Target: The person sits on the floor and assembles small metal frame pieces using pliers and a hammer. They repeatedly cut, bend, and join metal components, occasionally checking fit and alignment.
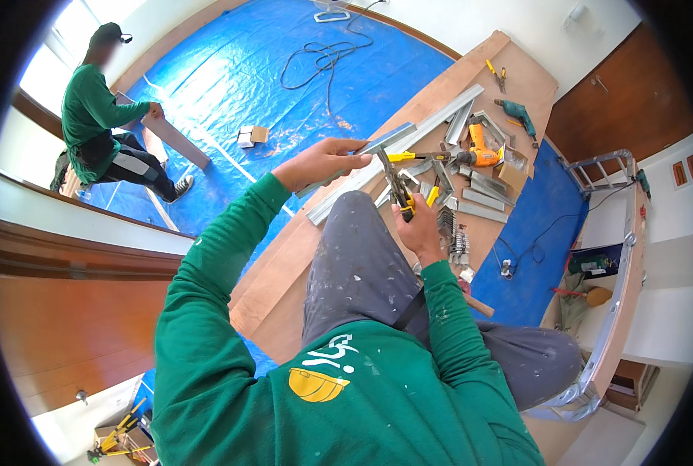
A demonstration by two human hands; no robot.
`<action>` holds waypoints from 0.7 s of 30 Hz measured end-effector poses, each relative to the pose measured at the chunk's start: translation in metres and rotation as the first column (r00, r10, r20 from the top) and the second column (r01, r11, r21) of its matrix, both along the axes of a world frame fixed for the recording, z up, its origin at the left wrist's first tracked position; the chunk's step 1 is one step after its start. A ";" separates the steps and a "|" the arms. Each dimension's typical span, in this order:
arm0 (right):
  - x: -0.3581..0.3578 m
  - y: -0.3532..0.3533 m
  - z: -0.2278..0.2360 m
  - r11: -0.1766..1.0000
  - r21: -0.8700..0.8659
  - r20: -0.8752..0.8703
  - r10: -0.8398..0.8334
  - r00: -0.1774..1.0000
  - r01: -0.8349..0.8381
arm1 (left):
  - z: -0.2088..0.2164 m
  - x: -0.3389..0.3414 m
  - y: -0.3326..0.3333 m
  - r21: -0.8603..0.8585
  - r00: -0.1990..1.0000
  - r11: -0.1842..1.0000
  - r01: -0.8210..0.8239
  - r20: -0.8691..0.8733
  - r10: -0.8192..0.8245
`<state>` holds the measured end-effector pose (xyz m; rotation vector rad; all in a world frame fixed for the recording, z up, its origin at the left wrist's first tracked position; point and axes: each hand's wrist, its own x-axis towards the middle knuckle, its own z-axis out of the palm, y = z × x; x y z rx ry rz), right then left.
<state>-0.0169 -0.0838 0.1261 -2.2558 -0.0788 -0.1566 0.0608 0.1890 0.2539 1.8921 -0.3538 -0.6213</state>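
A thin galvanized metal channel [394,137] is pinched between the thumb and fingers of my left hand [322,161], above the plywood board. In my right hand [422,228], closed around its yellow and black handles, is a pair of tin snips [394,177]. The snips point up and left, their jaws at the channel close to my left fingertips. Whether the blades bite into the metal cannot be made out. Just beyond my right hand lie cut metal pieces [482,203] and an orange power drill [482,149].
Plywood [284,299] lies beneath my knees, over a blue tarp [238,85]. A teal drill [518,118], pliers [499,76] and a small cardboard box [513,167] rest on the board. At left a co-worker [102,113] holds a plank [177,141]. A ladder [607,342] lies right.
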 end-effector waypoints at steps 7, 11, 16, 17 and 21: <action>-0.007 0.013 -0.005 0.973 -0.228 -0.362 -0.063 0.930 -0.022 | -0.083 0.023 0.028 -0.069 0.959 0.997 -0.036 -0.283 0.015; -0.015 0.017 -0.006 0.963 -0.269 -0.492 -0.127 0.862 -0.011 | -0.101 0.011 0.013 0.191 0.996 0.981 -0.033 -0.074 0.048; -0.015 0.012 -0.027 0.945 -0.326 -0.521 -0.172 0.836 -0.009 | -0.140 0.003 -0.008 0.339 0.917 0.922 -0.185 0.396 0.039; -0.014 0.008 -0.031 0.940 -0.341 -0.525 -0.171 0.834 -0.021 | -0.141 0.002 -0.013 0.372 0.928 0.915 -0.154 0.374 0.004; -0.013 -0.004 -0.031 0.942 -0.324 -0.615 -0.136 0.777 -0.091 | -0.155 0.004 -0.023 0.400 0.928 0.909 -0.119 0.369 -0.040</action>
